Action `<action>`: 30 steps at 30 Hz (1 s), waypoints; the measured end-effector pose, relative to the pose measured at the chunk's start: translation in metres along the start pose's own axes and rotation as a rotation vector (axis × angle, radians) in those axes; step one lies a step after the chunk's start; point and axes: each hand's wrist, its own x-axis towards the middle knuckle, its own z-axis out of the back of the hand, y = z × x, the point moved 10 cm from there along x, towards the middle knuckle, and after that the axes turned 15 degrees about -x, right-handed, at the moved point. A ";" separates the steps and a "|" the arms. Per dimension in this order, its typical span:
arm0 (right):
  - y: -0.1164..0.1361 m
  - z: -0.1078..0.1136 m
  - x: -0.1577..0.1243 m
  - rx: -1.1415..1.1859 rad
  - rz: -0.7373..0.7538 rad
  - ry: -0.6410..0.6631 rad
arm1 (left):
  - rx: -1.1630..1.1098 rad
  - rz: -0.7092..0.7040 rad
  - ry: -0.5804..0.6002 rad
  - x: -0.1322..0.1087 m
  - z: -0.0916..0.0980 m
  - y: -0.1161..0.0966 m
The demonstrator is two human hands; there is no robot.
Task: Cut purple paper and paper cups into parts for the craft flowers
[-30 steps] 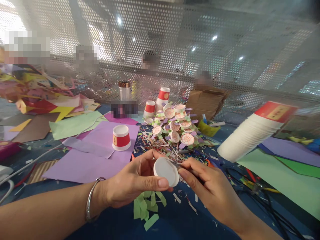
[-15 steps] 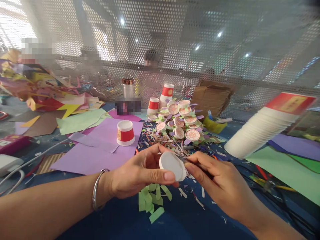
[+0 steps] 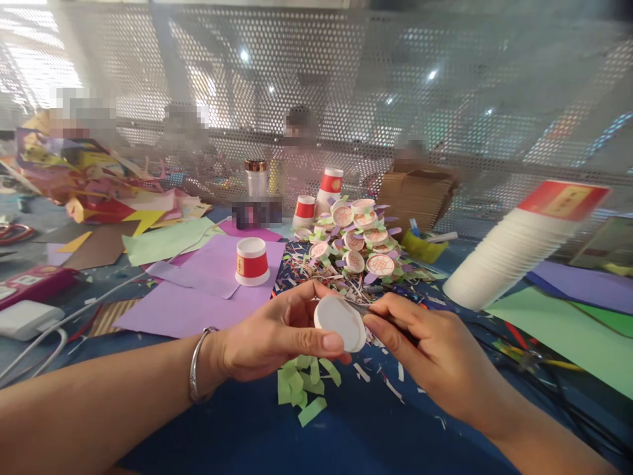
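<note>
My left hand (image 3: 291, 323) pinches a cut-off paper cup bottom (image 3: 340, 323), a shallow white disc, between thumb and fingers. Its pale flat face is turned toward me. At the disc's right edge, my right hand (image 3: 425, 349) grips a slim dark knife-like tool (image 3: 363, 309), whose tip is hidden by the disc. Below the left hand lie several green paper strips (image 3: 309, 389). Just beyond both hands rises a heap of cup bottoms (image 3: 353, 241) with printed red patterns and green and purple paper tabs. A red-and-white paper cup (image 3: 252, 262) stands upside down on purple paper (image 3: 192, 297).
A tall leaning stack of paper cups (image 3: 514, 251) is at the right, beside green paper (image 3: 568, 336). Cables (image 3: 548, 389) run at lower right. A white charger (image 3: 30, 320) and power strip (image 3: 37, 284) sit left. Behind stand a cardboard box (image 3: 418, 198) and perforated screen (image 3: 346, 86).
The view has shifted slightly. Both hands keep nearly the same grip, with the disc tilted a little differently and the tool still at its right edge.
</note>
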 end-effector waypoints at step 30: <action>-0.006 0.005 0.000 0.023 -0.038 -0.046 | 0.004 0.058 0.062 0.003 -0.007 0.005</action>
